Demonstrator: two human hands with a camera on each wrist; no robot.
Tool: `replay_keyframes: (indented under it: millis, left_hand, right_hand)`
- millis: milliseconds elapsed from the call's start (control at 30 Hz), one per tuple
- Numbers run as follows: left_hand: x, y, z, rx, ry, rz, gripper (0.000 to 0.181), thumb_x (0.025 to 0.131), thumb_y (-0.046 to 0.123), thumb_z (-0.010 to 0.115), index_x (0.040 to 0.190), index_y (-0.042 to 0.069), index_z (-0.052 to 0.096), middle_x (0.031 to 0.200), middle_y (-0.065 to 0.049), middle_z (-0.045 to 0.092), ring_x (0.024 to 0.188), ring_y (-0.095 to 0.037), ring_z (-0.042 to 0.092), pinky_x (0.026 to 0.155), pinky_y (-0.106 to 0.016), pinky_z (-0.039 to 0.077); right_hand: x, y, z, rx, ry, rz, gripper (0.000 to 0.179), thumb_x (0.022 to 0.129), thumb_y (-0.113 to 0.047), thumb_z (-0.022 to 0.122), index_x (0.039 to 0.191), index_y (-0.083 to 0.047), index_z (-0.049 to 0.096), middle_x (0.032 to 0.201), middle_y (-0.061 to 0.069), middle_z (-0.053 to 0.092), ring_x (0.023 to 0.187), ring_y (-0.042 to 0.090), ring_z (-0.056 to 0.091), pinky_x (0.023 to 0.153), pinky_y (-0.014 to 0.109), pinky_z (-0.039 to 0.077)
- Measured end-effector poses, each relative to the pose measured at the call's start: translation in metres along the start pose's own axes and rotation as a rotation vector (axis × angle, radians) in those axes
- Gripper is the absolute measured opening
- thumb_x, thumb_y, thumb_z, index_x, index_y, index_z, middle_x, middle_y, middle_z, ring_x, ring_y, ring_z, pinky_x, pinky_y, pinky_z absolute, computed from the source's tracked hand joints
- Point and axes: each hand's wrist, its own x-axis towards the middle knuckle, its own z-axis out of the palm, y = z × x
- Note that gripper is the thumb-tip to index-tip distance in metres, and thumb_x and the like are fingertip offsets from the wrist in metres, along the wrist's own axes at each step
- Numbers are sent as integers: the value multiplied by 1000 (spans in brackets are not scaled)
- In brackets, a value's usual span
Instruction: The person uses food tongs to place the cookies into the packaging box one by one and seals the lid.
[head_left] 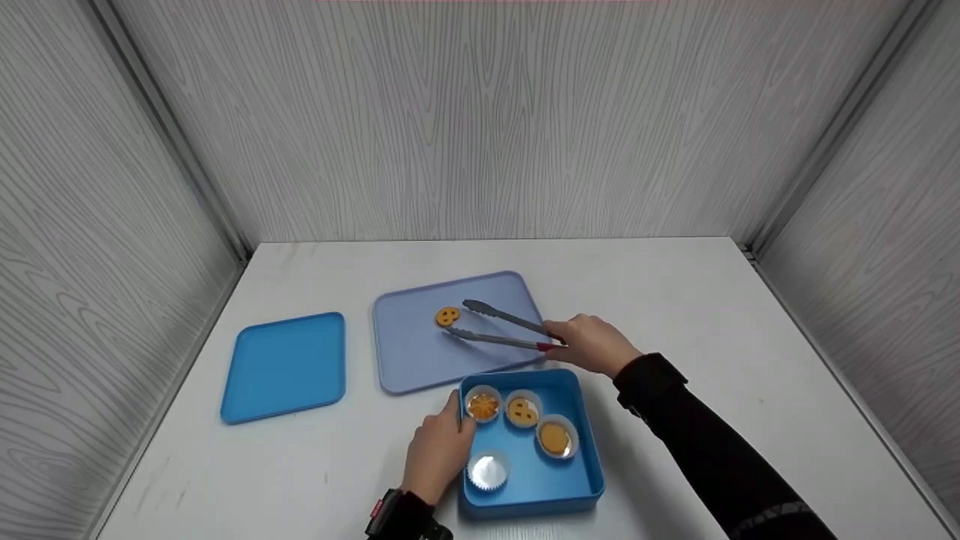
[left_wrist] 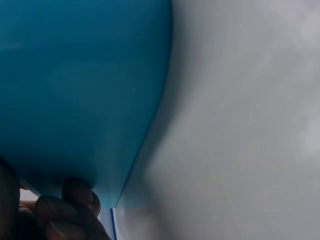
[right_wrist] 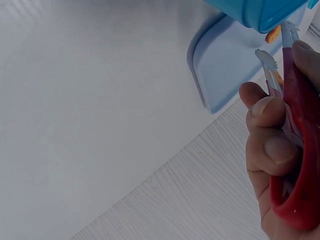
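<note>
My right hand [head_left: 595, 343] holds red-handled tongs [right_wrist: 305, 150]. The tongs' two tips are spread apart over the lavender tray [head_left: 405, 360], close to a cookie [head_left: 448, 316] with holes in it that lies there. With my left hand [head_left: 437, 452] I grip the left wall of a blue box [head_left: 544, 480]. Inside the box, one paper cup holds an orange piece [head_left: 482, 406], another a holed cookie [head_left: 522, 412], and a third a plain round cookie [head_left: 555, 439]. A silver-looking cup [head_left: 488, 472] at the box's front left shows no cookie.
On the left of the white table [head_left: 712, 420] lies a flat blue tray or lid [head_left: 289, 367] with a low rim. Pale wood-grain panels [head_left: 480, 120] stand at the back and on both sides. The box sits right against the lavender tray's front edge in the head view.
</note>
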Motion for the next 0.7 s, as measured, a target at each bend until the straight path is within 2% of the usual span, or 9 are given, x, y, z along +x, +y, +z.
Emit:
replay_keyframes:
  millis: [167, 333, 533, 700]
  left_hand:
    - [1, 0, -1, 2, -11, -18, 62, 97, 27, 52, 152, -2, 44, 134, -24, 64, 93, -26, 69, 89, -53, 55]
    - [1, 0, -2, 1, -15, -26, 63, 97, 26, 52, 152, -3, 44, 137, -24, 62, 106, -33, 70, 96, -55, 53]
    - [0, 1, -2, -5, -13, -22, 62, 98, 26, 52, 152, -3, 44, 138, -25, 61, 98, -28, 69, 94, -55, 54]
    - [0, 1, -1, -3, -8, -21, 62, 98, 27, 52, 152, -2, 44, 137, -25, 62, 107, -34, 70, 95, -56, 53]
  right_hand:
    - [7, -3, 2, 16, -4, -2, 17, 91, -21, 78, 105, -11, 73, 91, 4, 76, 76, 16, 67, 78, 37, 61]
    - [12, -8, 3, 5, -13, -5, 21, 92, -23, 77, 110, -13, 73, 93, 4, 76, 79, 17, 67, 78, 38, 60]
    - [19, -12, 5, -29, -7, -3, 22, 93, -22, 76, 113, -14, 73, 93, 6, 76, 80, 19, 67, 79, 40, 59]
    - [20, -13, 8, -35, 5, 3, 22, 93, -22, 76, 113, -15, 73, 94, 5, 75, 81, 20, 65, 79, 40, 58]
